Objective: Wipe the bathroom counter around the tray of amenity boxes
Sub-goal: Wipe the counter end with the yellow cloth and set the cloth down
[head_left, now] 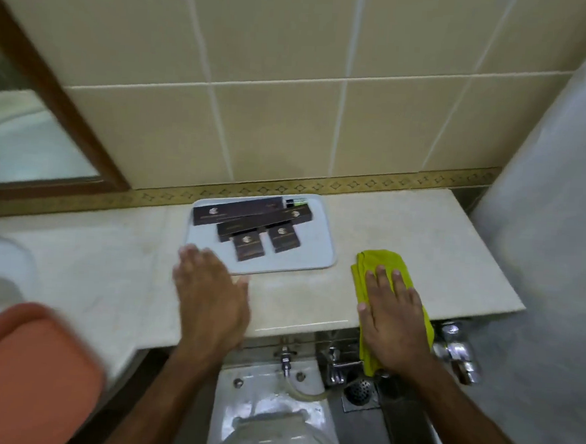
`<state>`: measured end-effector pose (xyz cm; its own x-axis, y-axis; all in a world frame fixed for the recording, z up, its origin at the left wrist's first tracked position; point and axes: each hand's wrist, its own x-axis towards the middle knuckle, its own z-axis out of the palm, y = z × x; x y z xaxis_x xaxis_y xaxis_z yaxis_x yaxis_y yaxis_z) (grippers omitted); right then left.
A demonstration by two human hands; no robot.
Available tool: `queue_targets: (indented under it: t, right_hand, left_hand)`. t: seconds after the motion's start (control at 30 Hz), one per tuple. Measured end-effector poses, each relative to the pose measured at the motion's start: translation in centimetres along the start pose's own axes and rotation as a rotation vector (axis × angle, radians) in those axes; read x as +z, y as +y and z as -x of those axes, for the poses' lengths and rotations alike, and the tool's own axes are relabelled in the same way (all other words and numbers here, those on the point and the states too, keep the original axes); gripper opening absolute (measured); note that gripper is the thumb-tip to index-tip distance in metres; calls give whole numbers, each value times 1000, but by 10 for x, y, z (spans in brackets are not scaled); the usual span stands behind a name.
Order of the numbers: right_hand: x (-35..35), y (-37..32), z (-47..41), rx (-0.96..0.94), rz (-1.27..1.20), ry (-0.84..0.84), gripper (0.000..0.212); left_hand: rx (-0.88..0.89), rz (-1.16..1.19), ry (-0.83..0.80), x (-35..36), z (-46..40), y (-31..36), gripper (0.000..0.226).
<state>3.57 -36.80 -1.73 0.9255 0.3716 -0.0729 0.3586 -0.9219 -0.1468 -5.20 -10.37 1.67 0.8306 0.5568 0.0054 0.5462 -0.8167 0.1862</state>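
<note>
Counter (117, 273) holds tray (317, 247); blurred left hand (211, 295) covers its corner

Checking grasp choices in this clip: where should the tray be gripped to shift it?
Probably the tray's near-left rim, from the front, where the left hand already is. The rim is raised, that corner bare, and the boxes sit toward the back.
</note>
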Motion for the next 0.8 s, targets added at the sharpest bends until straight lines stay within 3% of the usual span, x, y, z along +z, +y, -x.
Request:
queue_targets:
  t: [0.2,0.4,0.6,0.73,0.8]
  right_hand:
    - [12,-85,23,-73,-27,-33,63]
    - [29,-211,42,-367,-56,-73,59]
    - [47,-353,10,-578,-143,-139,53]
    - [54,-394,-20,-681,-208,-140,49]
    - [55,-405,-26,-671,-383,-184,45]
  left_hand:
    - [-390,111,-46,-44,40,-140,74]
    - [-358,86,-16,-15,65,-187,86]
    - [-325,80,54,3,67,-207,77]
    - [-329,98,68,5,68,-210,77]
    - [-342,100,34,5,67,-214,81]
